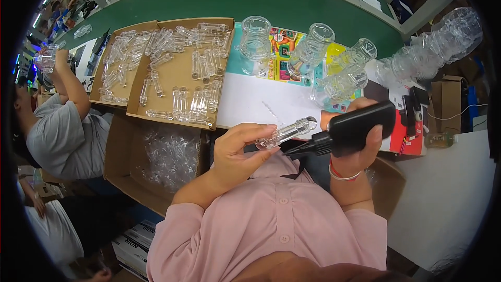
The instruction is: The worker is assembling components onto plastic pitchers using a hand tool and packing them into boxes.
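Note:
My left hand [235, 149] pinches a short transparent tube-like piece [288, 132] between thumb and fingertips. The piece lies slanted, its wider end in my fingers and its rounded end up to the right. Wrapped around a black squeeze bottle [362, 127] is my right hand [355, 162]. The bottle's pointed nozzle is aimed left and down, close to the wide end of the piece; whether they touch I cannot tell. Similar transparent pieces [201, 103] lie in a shallow cardboard tray [176, 74] ahead on the left.
Several transparent flared vessels [255, 39] stand on a colourful printed sheet [284, 55]. A stacked row of them [417, 60] extends right. Below the tray, a cardboard box [122, 149] holds plastic wrapping [169, 156]. A co-worker in grey [65, 136] lifts a transparent vessel [46, 58] at left.

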The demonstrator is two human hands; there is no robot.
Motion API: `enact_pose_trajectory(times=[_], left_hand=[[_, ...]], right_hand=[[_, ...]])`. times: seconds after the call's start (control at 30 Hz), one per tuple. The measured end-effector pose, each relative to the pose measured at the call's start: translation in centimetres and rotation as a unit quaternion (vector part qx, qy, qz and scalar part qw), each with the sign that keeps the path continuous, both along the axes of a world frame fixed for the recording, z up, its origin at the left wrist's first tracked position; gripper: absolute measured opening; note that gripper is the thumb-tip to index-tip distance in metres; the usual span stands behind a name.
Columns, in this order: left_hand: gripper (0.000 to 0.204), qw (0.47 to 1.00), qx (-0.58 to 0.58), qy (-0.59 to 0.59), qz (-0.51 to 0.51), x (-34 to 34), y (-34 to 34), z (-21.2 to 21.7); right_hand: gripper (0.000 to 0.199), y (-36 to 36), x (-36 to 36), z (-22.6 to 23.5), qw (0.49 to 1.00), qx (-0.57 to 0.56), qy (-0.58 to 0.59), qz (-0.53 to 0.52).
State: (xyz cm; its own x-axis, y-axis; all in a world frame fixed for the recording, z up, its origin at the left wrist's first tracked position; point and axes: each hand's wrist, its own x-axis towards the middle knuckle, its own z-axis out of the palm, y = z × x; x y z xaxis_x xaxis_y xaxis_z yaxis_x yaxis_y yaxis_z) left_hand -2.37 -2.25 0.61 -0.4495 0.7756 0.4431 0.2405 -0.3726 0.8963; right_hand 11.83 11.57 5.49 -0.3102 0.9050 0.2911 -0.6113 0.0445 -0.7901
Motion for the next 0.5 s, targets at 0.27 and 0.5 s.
enact_pose_trajectory(times=[0.27,0.5], left_hand=[[0.043,0.998,0.023,-0.062,-0.012,0.3,0.0,0.4],[0.042,0.996,0.028,-0.081,-0.010,0.5,-0.2,0.4]], right_hand=[[0.052,-0.9,2.0,1.2,0.939,0.274,-0.208,-0.006],[0.043,-1.3,1.9,1.5,0.936,0.293,-0.195,-0.001]])
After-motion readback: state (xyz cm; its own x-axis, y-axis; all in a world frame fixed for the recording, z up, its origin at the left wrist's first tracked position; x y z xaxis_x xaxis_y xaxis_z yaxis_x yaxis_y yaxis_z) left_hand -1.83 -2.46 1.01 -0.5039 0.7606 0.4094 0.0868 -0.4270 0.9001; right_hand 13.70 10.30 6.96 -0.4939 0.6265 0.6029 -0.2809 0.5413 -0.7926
